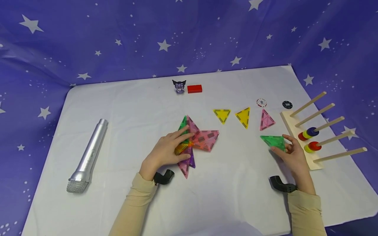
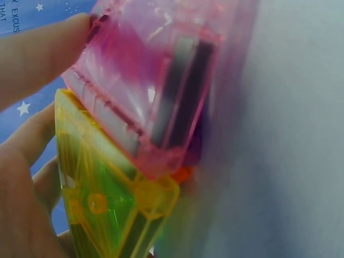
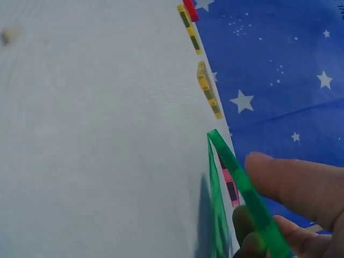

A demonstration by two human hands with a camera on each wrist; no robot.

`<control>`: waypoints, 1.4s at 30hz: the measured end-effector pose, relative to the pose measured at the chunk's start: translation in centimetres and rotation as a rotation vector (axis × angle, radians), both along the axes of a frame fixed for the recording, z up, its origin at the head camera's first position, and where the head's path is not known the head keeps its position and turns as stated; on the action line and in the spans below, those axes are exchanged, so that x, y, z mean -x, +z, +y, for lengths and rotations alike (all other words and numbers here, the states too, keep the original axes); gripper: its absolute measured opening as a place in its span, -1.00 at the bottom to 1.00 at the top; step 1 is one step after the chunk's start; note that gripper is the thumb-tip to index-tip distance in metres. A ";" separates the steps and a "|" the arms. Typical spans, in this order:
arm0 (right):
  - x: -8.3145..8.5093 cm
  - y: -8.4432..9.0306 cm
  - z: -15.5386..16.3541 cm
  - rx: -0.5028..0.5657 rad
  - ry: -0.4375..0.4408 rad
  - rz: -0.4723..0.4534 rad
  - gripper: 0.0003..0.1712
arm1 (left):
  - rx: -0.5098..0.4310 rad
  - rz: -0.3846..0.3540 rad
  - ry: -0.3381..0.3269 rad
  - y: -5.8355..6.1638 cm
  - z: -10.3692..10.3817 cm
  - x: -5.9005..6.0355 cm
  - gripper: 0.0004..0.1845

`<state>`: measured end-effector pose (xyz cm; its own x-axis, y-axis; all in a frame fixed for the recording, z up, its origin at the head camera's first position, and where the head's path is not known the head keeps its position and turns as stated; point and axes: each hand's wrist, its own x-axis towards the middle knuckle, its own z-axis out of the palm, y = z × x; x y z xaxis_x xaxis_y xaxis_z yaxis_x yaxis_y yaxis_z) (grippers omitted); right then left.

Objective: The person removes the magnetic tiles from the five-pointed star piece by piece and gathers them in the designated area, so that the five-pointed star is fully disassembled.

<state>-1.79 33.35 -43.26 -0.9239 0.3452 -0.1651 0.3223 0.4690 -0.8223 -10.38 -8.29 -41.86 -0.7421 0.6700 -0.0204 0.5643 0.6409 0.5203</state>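
My left hand [image 1: 168, 149] holds a cluster of see-through magnetic tiles, its fingers spread over the top and its thumb at the near side. A green tile, pink tiles [image 1: 206, 139], a yellow tile [image 2: 102, 188] and a purple tile [image 1: 192, 159] meet there. The left wrist view has the thumb against a pink tile [image 2: 145, 70] and fingers behind the yellow one. My right hand [image 1: 292, 155] pinches a green triangular tile [image 1: 274, 141] between thumb and fingers, over the table's right side. In the right wrist view the green tile [image 3: 244, 188] appears nearly edge-on.
Two yellow triangles [image 1: 222, 115] and a pink triangle [image 1: 267, 120] lie behind the hands. Beyond are poker chips [image 1: 287, 104], a red block [image 1: 194, 88] and a small figurine [image 1: 179, 86]. A wooden peg stand [image 1: 314, 160] with rings stands right; a silver microphone [image 1: 88, 155] lies left.
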 end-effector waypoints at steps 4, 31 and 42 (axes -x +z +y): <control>0.1 0.1 -0.5 -0.163 0.028 -0.009 -0.19 | 0.014 -0.015 0.000 0.2 -0.1 -0.1 -0.27; 1.1 1.1 -20.5 -0.006 0.870 0.251 -0.61 | -0.136 -0.292 0.006 0.6 -2.3 0.8 -0.29; 0.3 0.6 -23.8 -0.088 0.786 0.301 -0.47 | -0.120 -0.260 0.030 0.8 -2.0 0.7 -0.31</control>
